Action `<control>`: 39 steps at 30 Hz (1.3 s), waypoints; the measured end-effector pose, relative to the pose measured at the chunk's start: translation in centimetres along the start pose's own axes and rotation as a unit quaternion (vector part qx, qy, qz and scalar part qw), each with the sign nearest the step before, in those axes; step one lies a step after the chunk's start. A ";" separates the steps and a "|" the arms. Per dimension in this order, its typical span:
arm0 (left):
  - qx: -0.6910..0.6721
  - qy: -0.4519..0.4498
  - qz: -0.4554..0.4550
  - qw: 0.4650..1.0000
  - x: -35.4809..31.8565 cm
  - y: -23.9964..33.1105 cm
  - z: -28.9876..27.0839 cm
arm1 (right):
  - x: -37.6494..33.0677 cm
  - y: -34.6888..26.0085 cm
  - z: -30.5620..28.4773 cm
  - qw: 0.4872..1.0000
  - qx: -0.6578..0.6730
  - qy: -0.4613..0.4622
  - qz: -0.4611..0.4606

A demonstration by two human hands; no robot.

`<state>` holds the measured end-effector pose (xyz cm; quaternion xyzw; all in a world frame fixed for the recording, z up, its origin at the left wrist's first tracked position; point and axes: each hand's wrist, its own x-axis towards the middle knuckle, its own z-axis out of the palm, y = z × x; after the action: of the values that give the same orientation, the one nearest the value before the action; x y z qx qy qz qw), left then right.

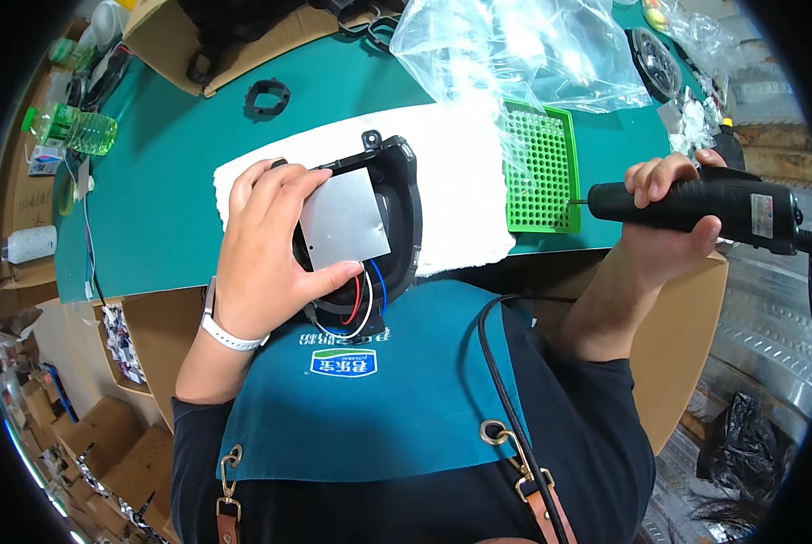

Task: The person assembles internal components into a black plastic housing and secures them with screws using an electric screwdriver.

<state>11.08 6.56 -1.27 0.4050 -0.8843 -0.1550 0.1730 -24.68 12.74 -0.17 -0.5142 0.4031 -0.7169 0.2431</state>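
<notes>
Both hands grip: left hand (265,245) fingers clamp black housing (397,213), right hand (669,204) fingers wrap electric screwdriver (705,204).

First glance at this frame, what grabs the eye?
Centre: the left hand presses a square silver metal plate into a black plastic housing with red, blue and white wires below. Right: the right hand holds a black electric screwdriver, its bit at a bright green perforated plastic tray.

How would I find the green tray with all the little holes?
Start at the green table, then find the white cloth across its middle. The green tray sits at the cloth's right end, just under the clear plastic bag. It is the only bright green grid, and the screwdriver tip points at it.
</notes>
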 end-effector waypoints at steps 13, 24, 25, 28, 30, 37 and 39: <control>-0.003 0.000 -0.005 1.000 -0.3 -0.1 0.4 | 0.5 1.4 -1.4 0.986 0.096 -0.127 -0.050; 0.031 0.080 0.096 0.992 -1.6 -1.5 0.9 | -0.5 1.4 0.3 0.996 0.078 -0.034 0.000; 0.054 0.067 0.122 0.989 -2.2 -1.5 0.4 | -0.8 1.1 2.7 0.990 -0.040 0.129 -0.031; 0.098 0.020 0.170 0.980 -4.2 -1.7 -0.3 | -1.9 0.6 3.9 0.949 -0.126 0.280 -0.068; 0.099 0.027 0.159 0.982 -4.5 -1.8 -0.1 | -2.2 0.5 3.7 0.969 -0.093 0.214 -0.086; 0.026 0.032 0.190 0.981 -4.2 -3.3 1.1 | -1.5 -2.9 1.0 0.970 0.049 0.218 -0.094; 0.018 0.053 0.191 0.980 -4.4 -3.3 1.8 | -1.0 -4.6 1.2 0.976 0.120 0.148 -0.108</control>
<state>15.21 8.11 -5.02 0.2389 -0.9379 -0.0812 0.2382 -22.90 15.65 3.27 -0.4099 0.2875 -0.8505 0.1614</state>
